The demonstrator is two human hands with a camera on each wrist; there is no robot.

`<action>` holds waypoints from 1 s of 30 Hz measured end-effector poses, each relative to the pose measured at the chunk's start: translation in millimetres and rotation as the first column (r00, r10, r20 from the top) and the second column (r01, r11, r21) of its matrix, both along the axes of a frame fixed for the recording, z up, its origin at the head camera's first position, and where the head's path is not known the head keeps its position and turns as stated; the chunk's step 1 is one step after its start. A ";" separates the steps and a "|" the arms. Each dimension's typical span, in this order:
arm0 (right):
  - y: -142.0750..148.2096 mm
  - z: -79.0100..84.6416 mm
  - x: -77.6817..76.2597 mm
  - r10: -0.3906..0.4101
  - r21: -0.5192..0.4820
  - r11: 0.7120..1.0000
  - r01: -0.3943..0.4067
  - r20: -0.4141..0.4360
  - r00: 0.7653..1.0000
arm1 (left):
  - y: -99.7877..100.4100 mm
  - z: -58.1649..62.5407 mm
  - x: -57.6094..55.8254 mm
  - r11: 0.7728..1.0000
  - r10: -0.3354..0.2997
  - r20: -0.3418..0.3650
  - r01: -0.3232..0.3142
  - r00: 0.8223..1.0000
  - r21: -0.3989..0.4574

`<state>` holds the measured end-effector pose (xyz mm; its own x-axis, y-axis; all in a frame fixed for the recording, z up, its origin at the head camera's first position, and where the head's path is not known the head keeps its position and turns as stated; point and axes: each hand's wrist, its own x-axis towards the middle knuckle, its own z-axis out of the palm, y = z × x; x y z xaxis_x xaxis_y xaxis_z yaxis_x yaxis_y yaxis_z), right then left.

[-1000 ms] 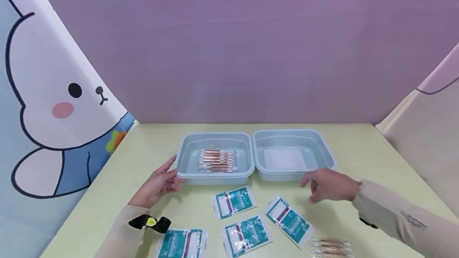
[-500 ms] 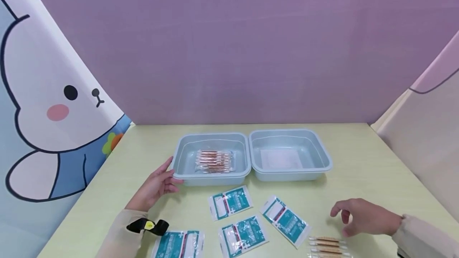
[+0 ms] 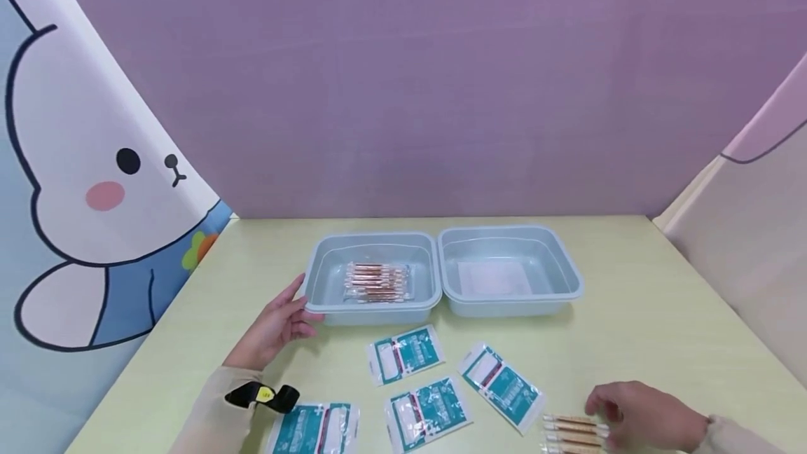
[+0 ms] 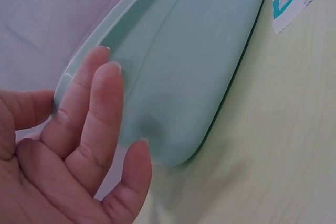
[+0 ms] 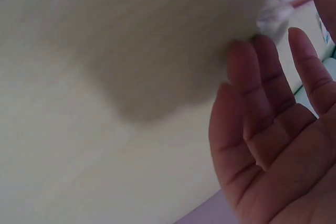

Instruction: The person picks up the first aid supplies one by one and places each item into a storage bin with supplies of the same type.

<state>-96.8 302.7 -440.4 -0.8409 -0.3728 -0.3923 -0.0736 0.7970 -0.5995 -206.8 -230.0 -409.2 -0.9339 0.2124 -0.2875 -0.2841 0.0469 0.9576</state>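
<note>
My left hand [image 3: 274,328] rests at the left front corner of a light blue plastic tray [image 3: 378,317], touching its rim; loosely extended fingers stand in front of the tray wall [image 4: 178,72] in the left wrist view. A clear pack of brown cotton swabs [image 3: 378,282] lies in that tray. At the lower right, my right hand [image 3: 649,415] is low over the table, at the right end of another cotton swab pack [image 3: 570,433]. Its fingers are spread and slightly bent near the white swab tips [image 5: 275,17] in the right wrist view. Any contact there is unclear.
A second light blue tray [image 3: 511,307] stands right beside the first. Several teal-and-white packets lie in front: a rear packet [image 3: 405,354], a right packet [image 3: 502,387], a middle packet [image 3: 429,413] and a left packet [image 3: 313,429]. A purple wall [image 3: 441,90] stands behind.
My right hand has moved from the right tray's front edge rightward and down toward the near swab pack. My left hand stays at the left tray, and the packets lie where they were.
</note>
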 end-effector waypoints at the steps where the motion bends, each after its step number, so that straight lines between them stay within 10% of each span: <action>1: -0.2 -3.1 2.0 -0.008 0.017 1.000 0.008 -0.004 1.000 | 0.7 0.0 0.1 1.000 0.001 0.000 -0.001 1.000 -0.005; 9: -10.0 -14.4 6.6 -0.187 0.153 0.972 0.177 0.051 0.981 | 3.5 -0.9 1.8 0.999 0.012 -0.004 -0.012 1.000 -0.037; 20: -0.7 -5.8 5.7 0.104 0.037 0.994 -0.103 -0.032 0.994 | 4.1 1.1 2.1 0.998 0.034 -0.003 -0.034 0.999 -0.056; 30: -9.7 1.2 -2.6 0.087 0.004 0.996 -0.087 -0.047 0.995 | 4.4 3.2 1.9 0.999 0.021 -0.003 -0.021 1.000 -0.050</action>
